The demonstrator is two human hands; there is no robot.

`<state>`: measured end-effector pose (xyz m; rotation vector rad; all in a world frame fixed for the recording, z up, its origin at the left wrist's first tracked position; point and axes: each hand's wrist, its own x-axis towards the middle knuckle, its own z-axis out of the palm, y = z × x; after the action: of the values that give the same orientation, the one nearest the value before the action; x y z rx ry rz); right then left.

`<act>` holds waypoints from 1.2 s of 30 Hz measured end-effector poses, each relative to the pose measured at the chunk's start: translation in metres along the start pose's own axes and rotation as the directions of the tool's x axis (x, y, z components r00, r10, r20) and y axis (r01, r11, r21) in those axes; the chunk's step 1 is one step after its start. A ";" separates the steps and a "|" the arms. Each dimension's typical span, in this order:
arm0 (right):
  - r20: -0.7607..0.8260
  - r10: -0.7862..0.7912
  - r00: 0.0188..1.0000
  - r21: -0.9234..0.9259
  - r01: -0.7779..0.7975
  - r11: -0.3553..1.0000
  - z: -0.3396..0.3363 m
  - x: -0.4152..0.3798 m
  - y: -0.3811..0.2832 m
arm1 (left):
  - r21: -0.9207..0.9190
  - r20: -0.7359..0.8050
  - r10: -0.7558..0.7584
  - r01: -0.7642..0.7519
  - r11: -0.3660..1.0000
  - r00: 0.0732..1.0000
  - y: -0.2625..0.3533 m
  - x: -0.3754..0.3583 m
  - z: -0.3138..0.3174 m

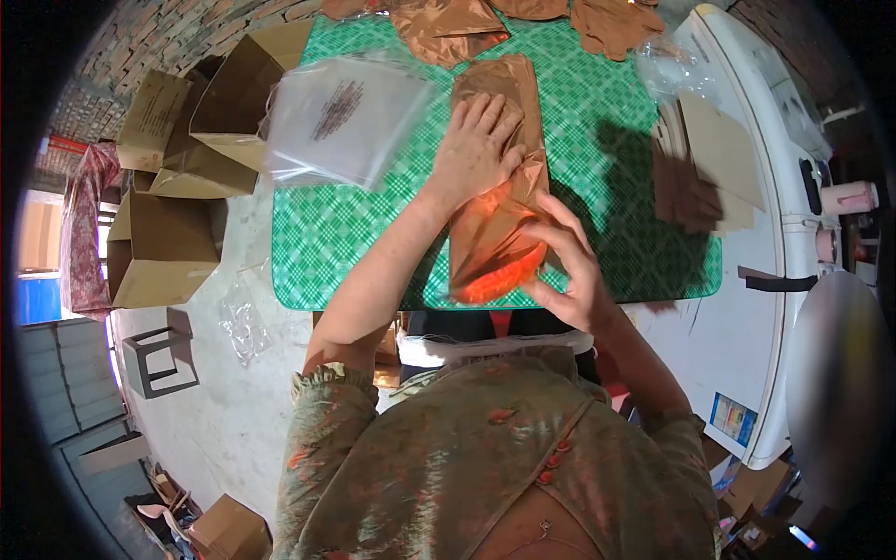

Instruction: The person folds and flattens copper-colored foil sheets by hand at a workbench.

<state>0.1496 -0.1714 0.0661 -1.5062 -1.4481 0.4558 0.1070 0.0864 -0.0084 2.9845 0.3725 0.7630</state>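
Observation:
A long, folded piece of shiny copper-brown material (499, 79) lies lengthwise on the green checked tabletop (597, 103). Pressed flat across its upper half is my left hand (481, 145), fingers stretched out. My right hand (571, 266) is at the lower right edge of the same piece, thumb and fingers apart and curved around that edge. The near end of the material glows bright orange in sunlight and looks blurred. Left of my left hand sits a stack of clear plastic bags (350, 121) with dark printing.
More brown pieces (448, 33) lie along the table's far edge. At the right, brown pieces and beige cards (719, 163) are beside a white appliance (747, 271). Open cardboard boxes (168, 238) stand left of the table. A small grey frame (161, 362) rests on the floor.

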 end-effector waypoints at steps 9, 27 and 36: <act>0.128 -0.181 0.975 -0.536 0.222 0.815 0.003 0.019 0.043 | -0.067 0.083 -0.049 0.054 0.996 0.995 0.001 0.001 -0.004; 0.287 -0.232 0.929 -0.504 0.353 0.788 -0.011 0.052 0.077 | -0.064 0.049 -0.027 0.030 0.998 0.998 0.002 0.002 -0.005; 0.303 -0.208 0.930 -0.481 0.338 0.809 -0.011 0.054 0.076 | -0.074 -0.021 0.012 -0.014 0.997 1.000 0.003 0.003 -0.016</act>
<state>0.2130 -0.1131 0.0278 -1.6568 -2.0719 0.0490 0.1028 0.0838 0.0077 2.9146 0.3186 0.7910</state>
